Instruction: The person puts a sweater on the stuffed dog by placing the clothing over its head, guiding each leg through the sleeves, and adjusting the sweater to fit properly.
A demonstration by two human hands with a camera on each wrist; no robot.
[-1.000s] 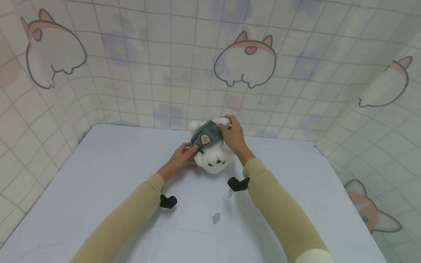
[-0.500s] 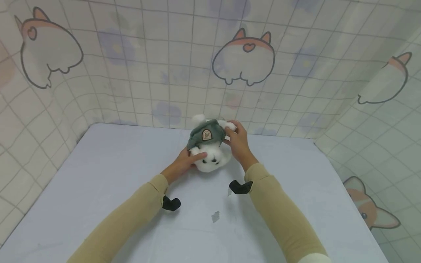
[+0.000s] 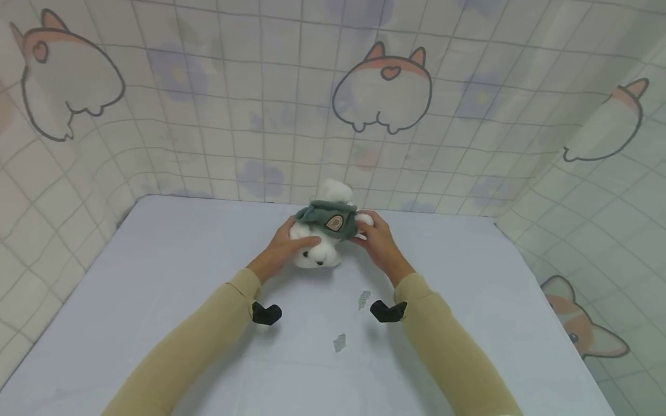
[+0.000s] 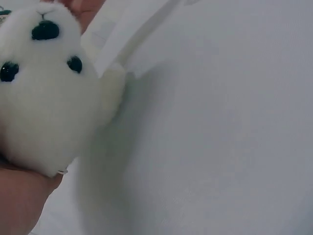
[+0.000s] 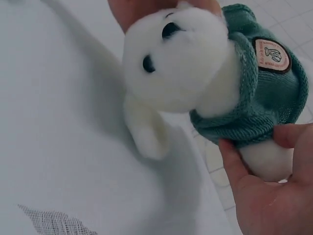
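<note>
Toy (image 3: 326, 236): at the middle of the far edge of the counter (image 3: 208, 248), head (image 3: 325, 254) toward the near edge; unclear whether it touches the surface.
Left hand (image 3: 282, 247): gripping the head, thumb on top.
Right hand (image 3: 378, 241): pinching a white limb (image 3: 365, 219) beside the green sweater (image 3: 318, 215).
Badge (image 3: 335, 223): on the sweater.

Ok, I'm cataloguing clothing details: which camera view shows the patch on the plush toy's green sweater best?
The right wrist view: the patch appears large there, its dark border and emblem distinct against the green knit sweater. The head view shows it small, its print illegible; the left wrist view catches at most a sliver, top left.
</note>
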